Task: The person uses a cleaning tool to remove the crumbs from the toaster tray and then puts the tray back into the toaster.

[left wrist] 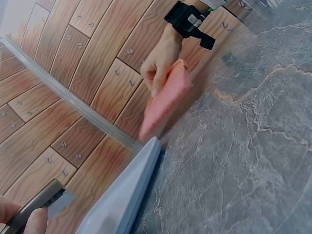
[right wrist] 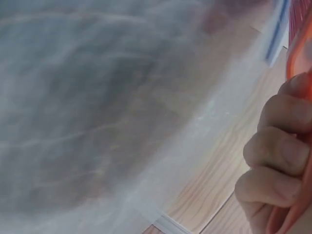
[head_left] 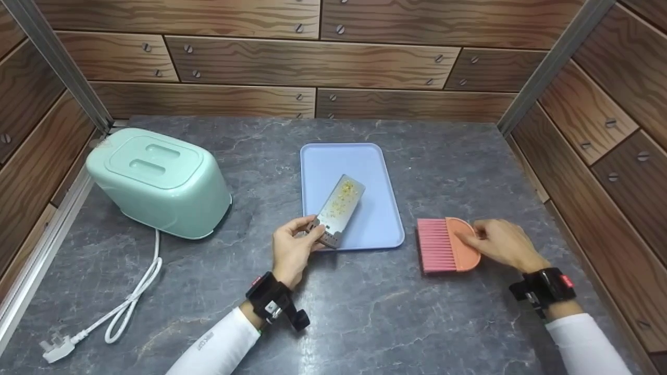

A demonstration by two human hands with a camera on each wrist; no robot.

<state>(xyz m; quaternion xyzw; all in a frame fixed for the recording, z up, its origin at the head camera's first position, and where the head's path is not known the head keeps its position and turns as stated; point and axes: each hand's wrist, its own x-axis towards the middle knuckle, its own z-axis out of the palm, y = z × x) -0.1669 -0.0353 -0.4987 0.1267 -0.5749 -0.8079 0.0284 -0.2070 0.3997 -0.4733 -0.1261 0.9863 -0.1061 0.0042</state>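
Observation:
My left hand [head_left: 293,251] pinches the near end of a slim metal crumb tray [head_left: 341,203] between thumb and fingers. Yellowish crumbs lie scattered along the crumb tray's top face. It is over a light blue plastic tray [head_left: 376,224]. To the right, my right hand [head_left: 503,242] grips a small brush [head_left: 435,246] by its orange back, the pink bristles pointing left. Curled fingers [right wrist: 278,151] press on the orange part in the right wrist view. From the left wrist, the brush [left wrist: 165,105] appears beyond the blue tray's corner.
A mint-green toaster [head_left: 172,192] with a lid on top stands at the left of the grey marbled table [head_left: 354,323]. Its white cord [head_left: 136,297] ends in a plug [head_left: 58,348] near the front left. Wood-patterned walls [head_left: 312,62] enclose the back and sides.

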